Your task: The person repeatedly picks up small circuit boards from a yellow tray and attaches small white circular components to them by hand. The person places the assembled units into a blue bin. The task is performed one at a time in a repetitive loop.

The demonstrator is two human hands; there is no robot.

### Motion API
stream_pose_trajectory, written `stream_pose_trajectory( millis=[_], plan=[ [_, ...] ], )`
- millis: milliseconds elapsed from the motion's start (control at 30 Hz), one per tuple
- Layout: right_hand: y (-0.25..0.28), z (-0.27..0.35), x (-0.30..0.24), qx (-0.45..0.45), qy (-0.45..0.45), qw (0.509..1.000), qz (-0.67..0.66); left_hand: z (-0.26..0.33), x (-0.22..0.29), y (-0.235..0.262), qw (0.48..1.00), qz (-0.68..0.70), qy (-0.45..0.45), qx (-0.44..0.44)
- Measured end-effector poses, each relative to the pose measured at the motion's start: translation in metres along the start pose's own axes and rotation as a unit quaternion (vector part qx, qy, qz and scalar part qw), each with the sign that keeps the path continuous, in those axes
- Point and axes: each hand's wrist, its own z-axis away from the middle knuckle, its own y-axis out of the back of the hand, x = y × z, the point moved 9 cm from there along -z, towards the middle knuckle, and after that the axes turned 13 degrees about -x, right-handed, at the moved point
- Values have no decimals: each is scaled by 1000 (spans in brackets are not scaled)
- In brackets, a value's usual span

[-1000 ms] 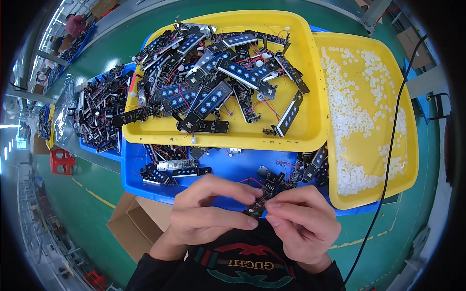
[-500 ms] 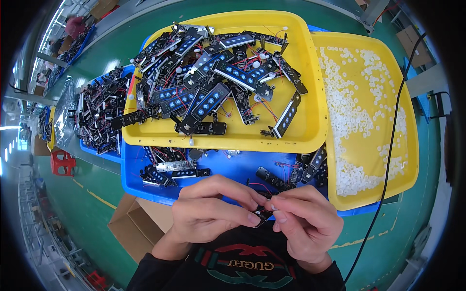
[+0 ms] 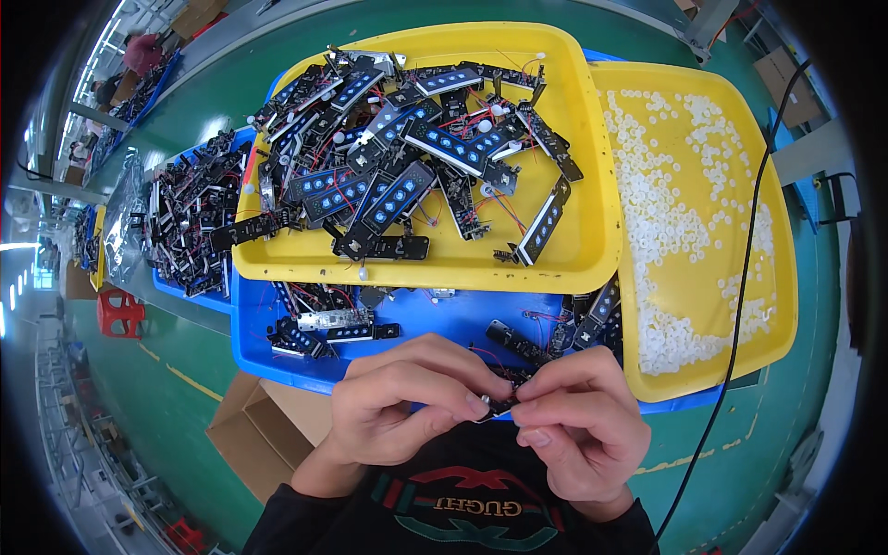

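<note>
Between my two hands, close to my body, is a small black circuit board [image 3: 500,405] with a thin red wire. My left hand [image 3: 398,398] is closed, its fingertips pinching the board's left side. My right hand [image 3: 583,416] is closed at the board's right side, thumb and forefinger pressed together; whatever is between those fingertips is hidden. Ahead of the hands lies a blue tray [image 3: 444,324] with several black boards and red wires in it. A yellow tray [image 3: 518,264] heaped with black boards bearing blue-lit displays [image 3: 400,196] rests over it.
At right, a second yellow tray [image 3: 703,356] holds many small white rings [image 3: 666,338]. A black cable [image 3: 740,305] hangs across it. Another blue tray of boards [image 3: 190,217] stands at left. A cardboard box [image 3: 264,425] sits low at left, a red stool [image 3: 120,313] farther off.
The board between my hands has tilted, and my left fingers have shifted slightly along it. My right fingertips have moved slightly left, and the white piece seen there earlier is now hidden.
</note>
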Motion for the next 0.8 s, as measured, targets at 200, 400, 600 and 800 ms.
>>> stream_pose_trajectory(
  millis=[200, 400, 600, 800],
  plan=[
    [-11, -5, 1, -75, 1, 996, -55, 4, -5, 1, 1000, 21, -13, -1],
    [-14, -8, -1, -90, -5, 996, -15, 5, -6, 0, 999, 29, 15, -16],
    [-5, -1, 9, -4, -33, 994, -100, 3, -12, -1, 993, 100, 56, -8],
    [0, 8, 18, 73, -55, 986, -140, 3, -11, -10, 995, 87, 43, -9]
  ],
)
